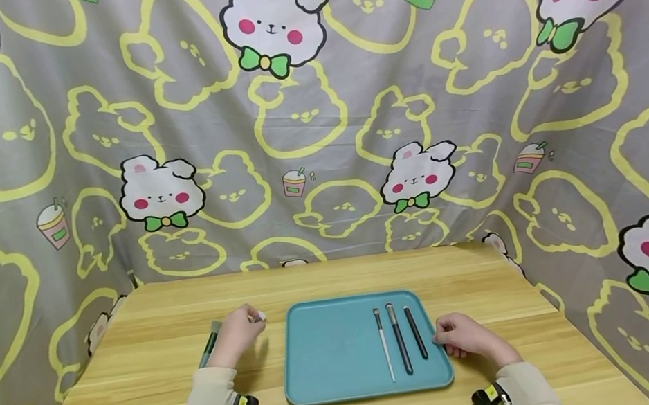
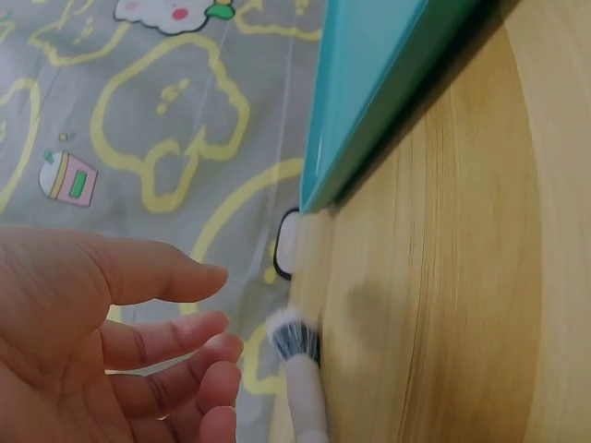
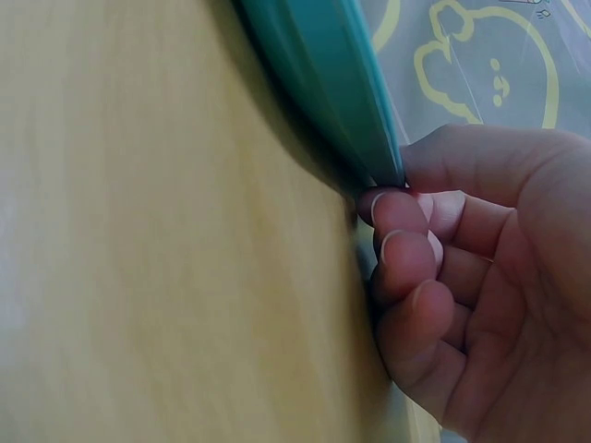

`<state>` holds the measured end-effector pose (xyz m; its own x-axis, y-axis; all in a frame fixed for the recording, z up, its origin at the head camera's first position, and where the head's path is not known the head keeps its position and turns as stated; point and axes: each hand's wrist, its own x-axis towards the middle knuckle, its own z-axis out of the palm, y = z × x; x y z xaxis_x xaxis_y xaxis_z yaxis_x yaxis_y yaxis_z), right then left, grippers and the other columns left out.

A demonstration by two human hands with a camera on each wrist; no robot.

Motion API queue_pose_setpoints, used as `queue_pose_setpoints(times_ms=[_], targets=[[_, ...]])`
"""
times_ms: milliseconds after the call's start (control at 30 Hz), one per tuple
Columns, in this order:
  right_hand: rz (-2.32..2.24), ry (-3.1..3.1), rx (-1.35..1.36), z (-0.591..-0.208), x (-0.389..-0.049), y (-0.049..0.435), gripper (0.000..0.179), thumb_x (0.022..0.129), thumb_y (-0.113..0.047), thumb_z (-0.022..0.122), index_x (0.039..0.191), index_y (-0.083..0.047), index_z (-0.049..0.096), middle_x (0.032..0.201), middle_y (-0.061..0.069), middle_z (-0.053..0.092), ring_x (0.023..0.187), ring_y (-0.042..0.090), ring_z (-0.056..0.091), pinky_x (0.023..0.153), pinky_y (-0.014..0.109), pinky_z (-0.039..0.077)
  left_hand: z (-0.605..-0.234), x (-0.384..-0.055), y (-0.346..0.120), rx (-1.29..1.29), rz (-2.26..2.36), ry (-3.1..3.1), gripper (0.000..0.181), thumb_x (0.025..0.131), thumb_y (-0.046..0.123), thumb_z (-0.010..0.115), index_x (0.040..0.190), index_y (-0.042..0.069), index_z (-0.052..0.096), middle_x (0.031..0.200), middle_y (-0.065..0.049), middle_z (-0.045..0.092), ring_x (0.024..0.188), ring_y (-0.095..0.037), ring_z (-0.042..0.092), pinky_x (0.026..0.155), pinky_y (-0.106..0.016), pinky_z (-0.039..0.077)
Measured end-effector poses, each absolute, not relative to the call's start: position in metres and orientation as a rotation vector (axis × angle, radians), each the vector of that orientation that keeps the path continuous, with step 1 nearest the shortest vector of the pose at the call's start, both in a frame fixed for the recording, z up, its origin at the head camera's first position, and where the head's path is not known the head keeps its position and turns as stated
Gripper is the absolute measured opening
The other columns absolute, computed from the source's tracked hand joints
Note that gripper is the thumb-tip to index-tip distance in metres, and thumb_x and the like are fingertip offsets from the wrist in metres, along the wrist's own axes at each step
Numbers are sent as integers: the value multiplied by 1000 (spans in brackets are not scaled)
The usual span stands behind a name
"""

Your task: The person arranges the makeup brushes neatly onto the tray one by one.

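Evidently, the white-tipped brush [image 2: 295, 337] is what matters most here: it shows at the bottom centre of the left-wrist view, its handle running out past the lower edge. The left hand [image 1: 240, 335] is just beside it, thumb and fingers bent but parted, and a gap shows between fingertips and bristles, so nothing appears gripped. A greenish brush [image 1: 210, 345] shows beside that hand's wrist, at the lower left of the head view. Rightward, in the lower middle, the turquoise tray [image 1: 326, 342] bears a pale-handled brush [image 1: 385, 345], a thick dark brush [image 1: 399, 338] and a short dark brush [image 1: 416, 333], side by side in its right half. At the lower right, the right hand [image 1: 462, 334] pinches the tray's rim between thumb and curled fingers. Beneath lies a wooden table [image 1: 485, 269]; rabbit-print cloth [image 1: 300, 122] fills the upper frame. The step in hand seems to be handling the brush at left while the tray is steadied; whether it is being taken up or set down, I cannot tell. For a pickup, the next move would call for closing thumb and fingers around the handle, off the bristles, the right pinch holding the tray from sliding.
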<state>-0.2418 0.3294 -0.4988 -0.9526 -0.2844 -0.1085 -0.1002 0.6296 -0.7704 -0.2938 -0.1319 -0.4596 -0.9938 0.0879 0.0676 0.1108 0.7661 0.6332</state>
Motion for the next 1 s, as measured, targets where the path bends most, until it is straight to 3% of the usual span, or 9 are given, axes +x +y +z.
queue_pose_setpoints(times_ms=[300,1000], targets=[[-1220,2633,-326,-502,-243,331,24,94,-15,60,74,-1,54,60,1,52,51,12,47,44,25,41,-466,-299,-144,-86,-1061,-2959,28,87,8,64,111,-6,61,77,-8,61,58,-15,45,51,-26,36],[-1231,2617,-342,-500,-243,333,25,93,-15,60,74,-1,53,59,-1,53,49,9,48,45,25,42,-466,-296,-154,-48,-1041,-3010,27,86,0,61,111,-9,61,97,-20,67,66,-20,58,57,-29,47]])
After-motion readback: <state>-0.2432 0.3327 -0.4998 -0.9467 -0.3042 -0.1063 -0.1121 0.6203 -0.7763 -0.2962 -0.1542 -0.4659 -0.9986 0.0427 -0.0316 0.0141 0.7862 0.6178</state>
